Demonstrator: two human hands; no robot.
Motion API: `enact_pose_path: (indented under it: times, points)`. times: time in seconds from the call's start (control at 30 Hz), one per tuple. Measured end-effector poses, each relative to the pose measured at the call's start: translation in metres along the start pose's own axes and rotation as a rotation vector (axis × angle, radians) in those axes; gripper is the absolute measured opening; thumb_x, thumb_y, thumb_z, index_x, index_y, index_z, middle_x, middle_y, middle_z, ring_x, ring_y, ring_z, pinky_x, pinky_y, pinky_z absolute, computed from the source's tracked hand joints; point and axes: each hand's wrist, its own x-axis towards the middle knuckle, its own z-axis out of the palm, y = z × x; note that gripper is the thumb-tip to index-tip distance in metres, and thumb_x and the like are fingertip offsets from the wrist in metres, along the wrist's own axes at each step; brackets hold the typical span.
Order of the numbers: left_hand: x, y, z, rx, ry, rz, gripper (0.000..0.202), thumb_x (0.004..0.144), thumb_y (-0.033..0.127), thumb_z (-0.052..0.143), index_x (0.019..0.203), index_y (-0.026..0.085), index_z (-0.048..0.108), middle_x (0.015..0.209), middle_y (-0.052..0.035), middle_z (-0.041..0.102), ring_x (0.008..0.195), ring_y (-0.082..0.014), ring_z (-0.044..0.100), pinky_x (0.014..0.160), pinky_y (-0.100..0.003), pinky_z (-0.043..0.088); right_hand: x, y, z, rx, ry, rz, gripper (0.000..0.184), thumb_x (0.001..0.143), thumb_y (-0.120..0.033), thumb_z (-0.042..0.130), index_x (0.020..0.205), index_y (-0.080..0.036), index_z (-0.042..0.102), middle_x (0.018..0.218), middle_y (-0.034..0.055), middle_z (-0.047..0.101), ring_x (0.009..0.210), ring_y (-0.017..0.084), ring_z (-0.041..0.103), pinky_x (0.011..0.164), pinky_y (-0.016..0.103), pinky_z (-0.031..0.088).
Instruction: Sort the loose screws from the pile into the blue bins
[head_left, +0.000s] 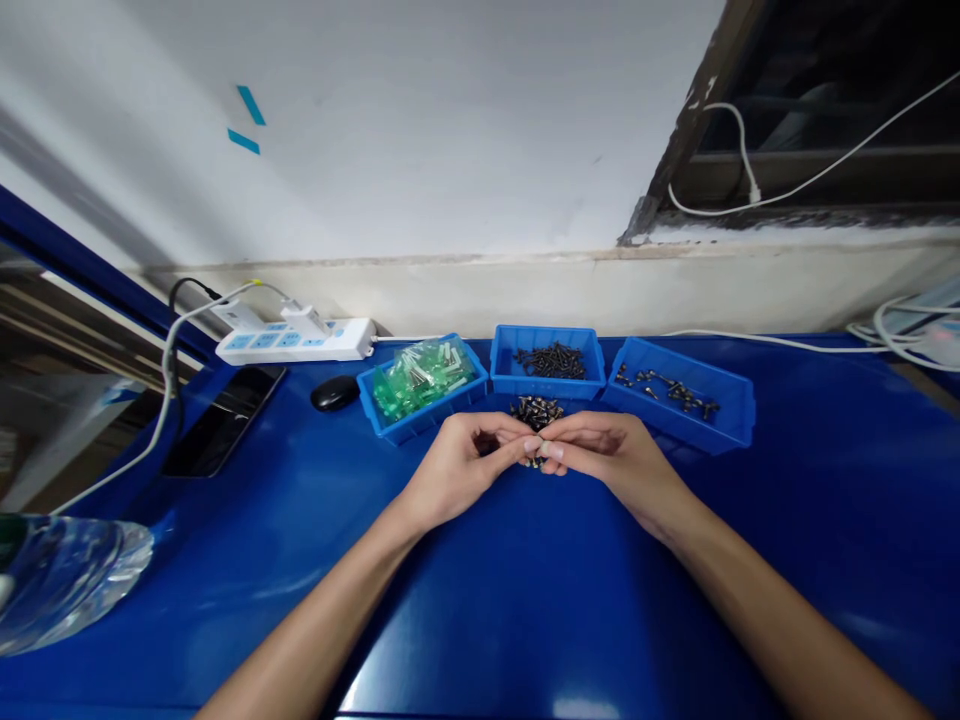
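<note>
My left hand (469, 460) and my right hand (615, 460) meet fingertip to fingertip above the blue table. Both are closed in a pinch, thumbs against forefingers. Whatever lies between the fingertips is too small and too covered to make out. Just behind and below them is a pile of small metal screws (537, 409), partly hidden by my fingers. Beyond it stands a blue bin (547, 387) of dark screws (555, 360). To its right, a second blue bin (701, 434) has a few scattered screws (679, 392) in it.
At left, a third blue bin (431, 420) holds green and clear plastic packets (420, 378). A black mouse (334, 393), a phone (225, 420) and a white power strip (300, 340) with cables lie farther left. A clear water bottle (71, 580) is at near left. A wall rises behind.
</note>
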Motion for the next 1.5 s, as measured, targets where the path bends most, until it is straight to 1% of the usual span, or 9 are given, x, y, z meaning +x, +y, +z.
enact_pose_path:
  times: [0.2, 0.3, 0.43, 0.63, 0.83, 1.07, 1.23, 1.33, 1.5]
  points:
    - [0.000, -0.011, -0.008, 0.671, -0.072, 0.327, 0.023, 0.103, 0.020, 0.055, 0.115, 0.016, 0.074, 0.119, -0.0111, 0.075, 0.113, -0.0256, 0.067, 0.101, -0.041, 0.055, 0.000, -0.004, -0.010, 0.108, 0.372, -0.127, 0.016, 0.071, -0.033, 0.085, 0.084, -0.023, 0.083, 0.084, 0.0056, 0.082, 0.074, 0.021, 0.078, 0.069, 0.032, 0.062]
    - [0.000, -0.021, -0.011, 0.848, -0.148, 0.384, 0.026, 0.104, 0.016, 0.050, 0.117, 0.016, 0.073, 0.118, -0.0113, 0.074, 0.109, -0.0245, 0.068, 0.096, -0.041, 0.058, 0.001, -0.006, -0.019, 0.106, 0.606, -0.217, 0.016, 0.077, -0.031, 0.079, 0.091, -0.025, 0.081, 0.099, 0.0061, 0.082, 0.077, 0.023, 0.079, 0.067, 0.034, 0.062]
    - [-0.001, -0.025, -0.012, 0.905, -0.130, 0.368, 0.022, 0.104, 0.017, 0.051, 0.110, 0.015, 0.073, 0.106, -0.0107, 0.075, 0.099, -0.0231, 0.070, 0.087, -0.037, 0.060, 0.002, -0.009, -0.023, 0.103, 0.723, -0.231, 0.026, 0.077, -0.027, 0.079, 0.103, -0.026, 0.079, 0.116, 0.0064, 0.079, 0.079, 0.023, 0.079, 0.063, 0.034, 0.062]
    - [-0.001, -0.023, -0.011, 0.799, -0.050, 0.311, 0.015, 0.100, 0.014, 0.056, 0.107, 0.016, 0.070, 0.102, -0.0085, 0.074, 0.092, -0.0218, 0.072, 0.083, -0.034, 0.059, 0.000, -0.012, -0.017, 0.068, 0.617, -0.243, 0.022, 0.076, -0.030, 0.078, 0.097, -0.026, 0.078, 0.109, 0.0052, 0.081, 0.070, 0.018, 0.076, 0.060, 0.031, 0.059]
    - [-0.001, -0.014, -0.004, 0.371, 0.125, 0.189, 0.005, 0.094, 0.020, 0.068, 0.098, 0.018, 0.065, 0.090, -0.0020, 0.075, 0.081, -0.0149, 0.072, 0.077, -0.025, 0.057, -0.001, -0.004, -0.011, -0.212, 0.247, -0.158, 0.016, 0.076, -0.032, 0.075, 0.086, -0.021, 0.079, 0.067, 0.0025, 0.076, 0.059, 0.018, 0.072, 0.059, 0.030, 0.057]
    - [-0.001, -0.008, 0.002, 0.046, 0.140, 0.052, 0.019, 0.088, 0.026, 0.075, 0.093, 0.018, 0.058, 0.082, -0.0025, 0.076, 0.076, -0.0149, 0.072, 0.071, -0.023, 0.054, -0.002, -0.004, -0.002, -0.203, -0.014, -0.050, 0.013, 0.076, -0.031, 0.078, 0.085, -0.021, 0.081, 0.075, 0.0042, 0.080, 0.070, 0.022, 0.077, 0.067, 0.032, 0.062]
    - [-0.001, -0.005, 0.002, -0.015, 0.128, 0.052, 0.022, 0.089, 0.027, 0.076, 0.094, 0.018, 0.057, 0.083, -0.0025, 0.076, 0.077, -0.0152, 0.072, 0.074, -0.024, 0.055, 0.000, -0.003, -0.002, -0.076, -0.026, 0.021, 0.017, 0.072, -0.033, 0.085, 0.082, -0.020, 0.082, 0.069, 0.0043, 0.079, 0.066, 0.020, 0.076, 0.063, 0.030, 0.061]
    - [-0.002, -0.003, -0.002, 0.194, 0.067, 0.130, 0.014, 0.095, 0.029, 0.070, 0.096, 0.018, 0.062, 0.083, -0.0021, 0.074, 0.075, -0.0152, 0.070, 0.071, -0.026, 0.054, 0.000, -0.001, -0.005, 0.008, 0.018, 0.005, 0.022, 0.069, -0.038, 0.088, 0.081, -0.021, 0.083, 0.070, 0.0055, 0.079, 0.065, 0.020, 0.076, 0.063, 0.032, 0.061]
    - [-0.003, -0.008, -0.011, 0.691, -0.119, 0.264, 0.011, 0.094, 0.019, 0.068, 0.104, 0.016, 0.071, 0.105, -0.0089, 0.071, 0.100, -0.0246, 0.068, 0.090, -0.038, 0.056, -0.001, -0.007, -0.009, 0.139, 0.391, -0.120, 0.018, 0.071, -0.036, 0.085, 0.081, -0.022, 0.084, 0.083, 0.0078, 0.082, 0.072, 0.021, 0.077, 0.067, 0.032, 0.062]
